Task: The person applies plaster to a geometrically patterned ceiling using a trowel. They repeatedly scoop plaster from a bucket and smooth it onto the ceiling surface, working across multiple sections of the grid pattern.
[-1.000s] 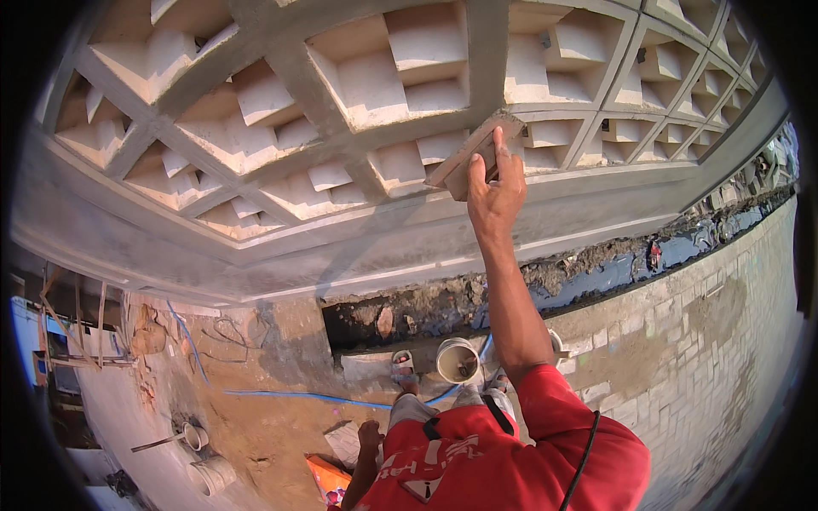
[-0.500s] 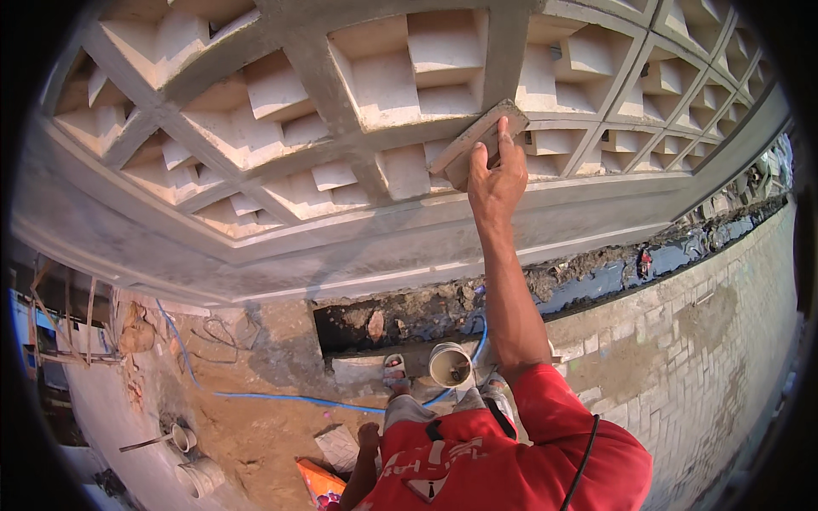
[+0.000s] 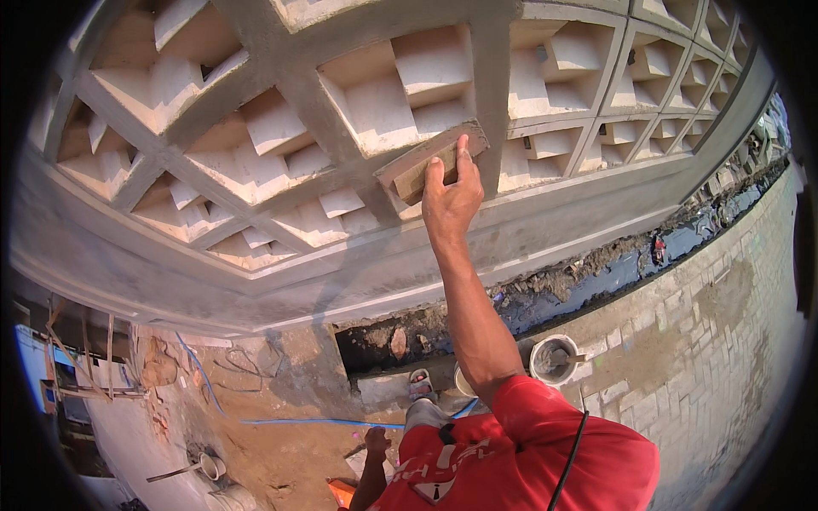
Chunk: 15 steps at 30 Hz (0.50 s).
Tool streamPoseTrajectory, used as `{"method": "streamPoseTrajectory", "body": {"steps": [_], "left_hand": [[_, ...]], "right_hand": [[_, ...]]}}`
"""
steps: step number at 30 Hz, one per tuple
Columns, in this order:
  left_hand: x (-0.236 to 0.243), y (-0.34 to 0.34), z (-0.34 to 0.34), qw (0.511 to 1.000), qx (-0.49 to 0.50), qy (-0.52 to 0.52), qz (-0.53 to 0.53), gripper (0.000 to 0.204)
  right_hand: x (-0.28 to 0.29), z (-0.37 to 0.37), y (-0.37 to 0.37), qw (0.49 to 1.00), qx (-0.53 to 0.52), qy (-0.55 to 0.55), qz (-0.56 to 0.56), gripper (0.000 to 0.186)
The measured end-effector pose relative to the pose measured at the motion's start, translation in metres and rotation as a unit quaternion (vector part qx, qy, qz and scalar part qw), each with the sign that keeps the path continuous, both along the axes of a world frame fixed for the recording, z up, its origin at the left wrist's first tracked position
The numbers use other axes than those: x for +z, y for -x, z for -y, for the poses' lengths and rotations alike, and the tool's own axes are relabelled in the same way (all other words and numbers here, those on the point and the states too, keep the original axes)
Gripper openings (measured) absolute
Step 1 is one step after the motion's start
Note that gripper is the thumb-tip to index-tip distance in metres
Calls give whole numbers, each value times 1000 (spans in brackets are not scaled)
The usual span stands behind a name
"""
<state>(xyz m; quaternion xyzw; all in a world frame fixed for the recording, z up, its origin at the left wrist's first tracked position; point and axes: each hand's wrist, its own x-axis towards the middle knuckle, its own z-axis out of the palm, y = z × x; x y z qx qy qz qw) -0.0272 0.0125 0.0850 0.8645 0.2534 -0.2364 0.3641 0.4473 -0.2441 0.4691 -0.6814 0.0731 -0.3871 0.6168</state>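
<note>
My right hand (image 3: 452,200) grips a rectangular plastering float (image 3: 433,166), index finger stretched along its back. The float lies tilted against the grey rib between the wall's hollow blocks, below a large square opening (image 3: 399,85). Around it runs a latticed wall of pale ventilation blocks with grey mortar ribs (image 3: 490,72). My left hand (image 3: 376,440) hangs low beside my body, away from the wall; its fingers are too small to make out.
An open drain trench (image 3: 392,341) runs along the wall's foot. A bucket of grey mix (image 3: 554,360) stands to my right, another (image 3: 464,381) partly behind my arm. A blue hose (image 3: 324,422) crosses the dirt. Brick paving (image 3: 665,358) lies right; more buckets (image 3: 211,466) stand lower left.
My right hand has moved the float leftward and slightly down along the rib. The view has shifted, bringing the bucket of grey mix on the right into sight.
</note>
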Motion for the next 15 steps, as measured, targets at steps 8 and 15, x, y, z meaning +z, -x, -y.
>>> {"method": "streamPoseTrajectory", "body": {"steps": [8, 15], "left_hand": [[-51, 43, -41, 998, -7, -54, 10, 47], [-23, -1, 21, 979, -166, -110, -35, 44]], "right_hand": [[27, 45, 23, 995, 31, 79, 55, 46], [7, 88, -8, 944, -44, 328, 7, 49]]}}
